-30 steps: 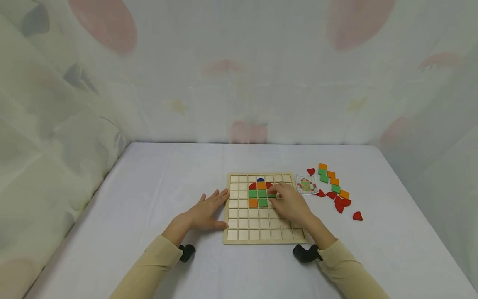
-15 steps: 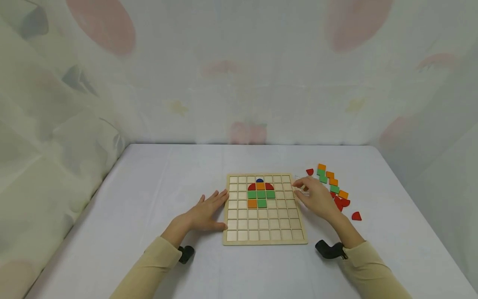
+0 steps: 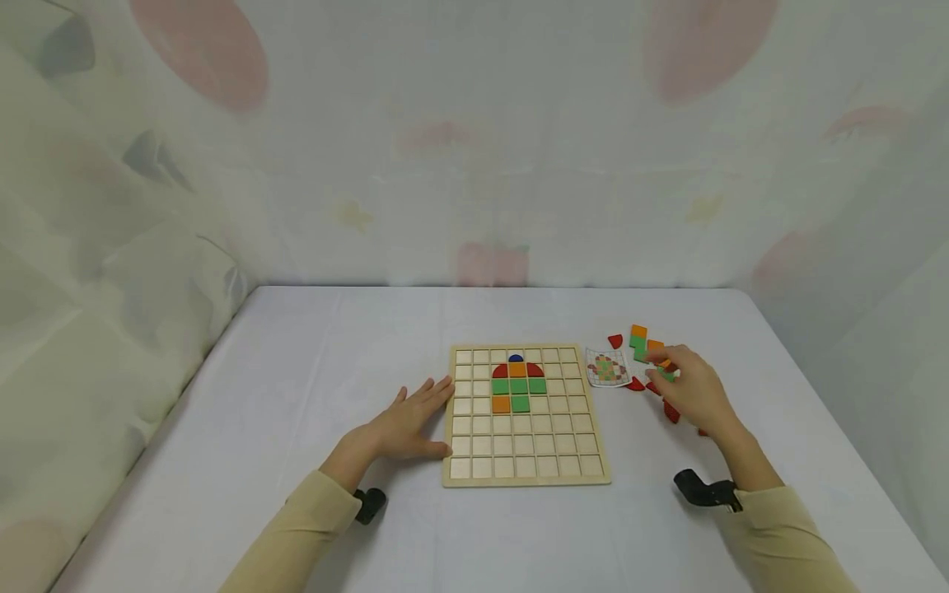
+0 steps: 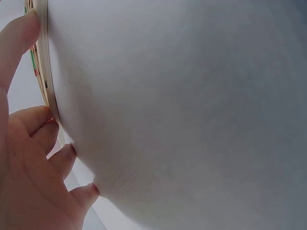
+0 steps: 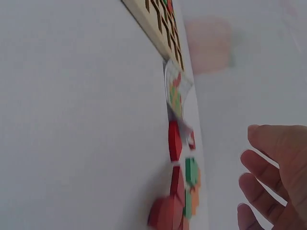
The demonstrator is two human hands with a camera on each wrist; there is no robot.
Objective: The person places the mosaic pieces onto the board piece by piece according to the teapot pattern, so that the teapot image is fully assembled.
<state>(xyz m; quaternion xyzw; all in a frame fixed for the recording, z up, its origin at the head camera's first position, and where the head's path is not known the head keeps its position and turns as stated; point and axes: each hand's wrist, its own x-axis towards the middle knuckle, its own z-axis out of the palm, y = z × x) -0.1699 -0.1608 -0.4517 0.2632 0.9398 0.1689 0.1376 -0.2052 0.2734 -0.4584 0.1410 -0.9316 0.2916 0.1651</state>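
Note:
My left hand (image 3: pixel 406 424) lies with spread fingers against the left edge of the wooden grid board (image 3: pixel 482 483); in the left wrist view its thumb and fingertips touch the board's rim (image 4: pixel 44 52). Over the loose pieces at the right hovers my right hand (image 3: pixel 693 387), fingers slightly bent and apart, holding nothing in the right wrist view. Under it are green and orange squares and red pieces (image 3: pixel 670 412), partly hidden. Set in the board are a blue piece (image 3: pixel 515 358), two red pieces (image 3: pixel 535 371), orange squares (image 3: pixel 501 404) and several green squares (image 3: pixel 521 403).
A small pattern card (image 3: pixel 608 368) lies just right of the board, with a red piece (image 3: pixel 615 340) behind it and another (image 3: pixel 636 384) at its near right corner. A white cloth covers the table (image 3: pixel 356 329), and patterned fabric (image 3: pixel 445 189) hangs behind it.
My right hand has moved from the board, past the card, to the loose pieces at the right. A green square it was touching now lies uncovered in the board. My left hand has stayed put.

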